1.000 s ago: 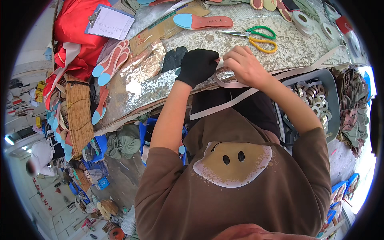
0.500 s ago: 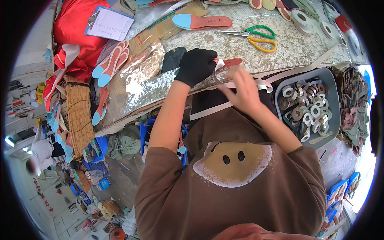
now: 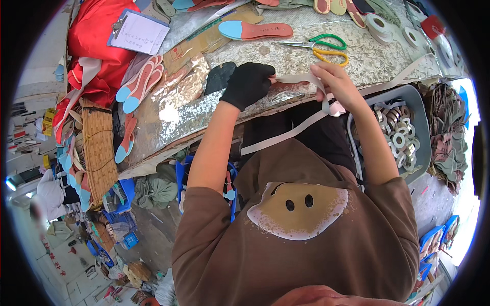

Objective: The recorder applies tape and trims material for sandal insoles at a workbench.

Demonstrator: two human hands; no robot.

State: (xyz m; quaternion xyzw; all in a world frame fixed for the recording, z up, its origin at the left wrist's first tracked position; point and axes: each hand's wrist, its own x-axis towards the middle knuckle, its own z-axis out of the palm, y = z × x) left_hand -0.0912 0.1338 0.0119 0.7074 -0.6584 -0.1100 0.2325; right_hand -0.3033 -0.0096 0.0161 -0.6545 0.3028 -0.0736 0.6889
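Black-gloved, the left hand [image 3: 248,85] and its bare partner, the right hand [image 3: 337,84], hold a pale strip [image 3: 296,78] between them over the near edge of a cluttered table [image 3: 367,56].

At far left, a wicker panel [image 3: 98,148] hangs beside a heap of red cloth [image 3: 94,35], with a clipboard [image 3: 138,31] resting on top. Next come slender insoles [image 3: 143,81] with blue heels, lying on the table, then a dark patch [image 3: 219,77] just beside the glove. The left hand is clenched, its fingertips pinching one part of the strip; a reddish piece shows just under the span, too covered to identify. Beyond it on the table lies a larger blue-and-red insole [image 3: 255,30].

Farther right, the bare hand grips the strip between thumb and fingers. Below that hand the strip loops, and one long tail slants down toward the person's lap. Scissors [image 3: 313,45] with green and yellow handles lie on the table, near but untouched. Judging by the view, a short span is drawn out between the hands, while long lengths hang loose and uncut; how much is finished cannot be told.

At far right, a grey bin [image 3: 421,117] holds many small rolls [image 3: 400,137].
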